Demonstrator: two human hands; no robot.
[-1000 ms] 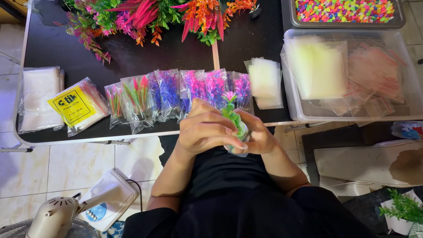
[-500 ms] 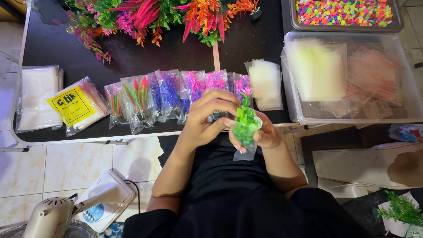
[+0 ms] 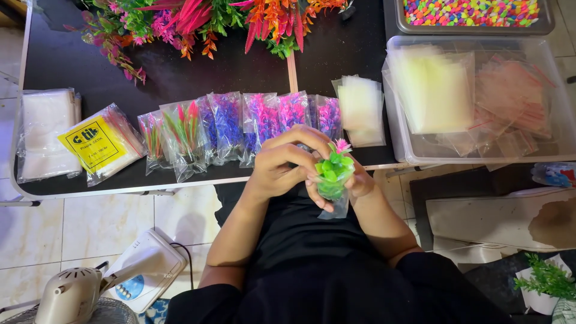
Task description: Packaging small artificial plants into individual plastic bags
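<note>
Just below the middle of the frame, your left hand (image 3: 282,168) curls its fingers over the top of a small green plastic plant (image 3: 333,174) with a pink tip, and your right hand (image 3: 354,183) cups it from behind and below, mostly hidden, fingers closed around a small clear bag (image 3: 336,204) whose lower corner hangs free under the plant. The plant looks only partly seated, so it should go best if you keep the bag mouth spread with the right fingers and press the leaves together with the left as you ease it down, rather than forcing stiff fronds against thin film.

Just above your hands, along the near edge of the black table (image 3: 72,60), sits a row of bagged plants (image 3: 240,126). At the top centre lies a heap of loose plants (image 3: 204,21); at the right, a clear tub (image 3: 552,66) of empty bags.
</note>
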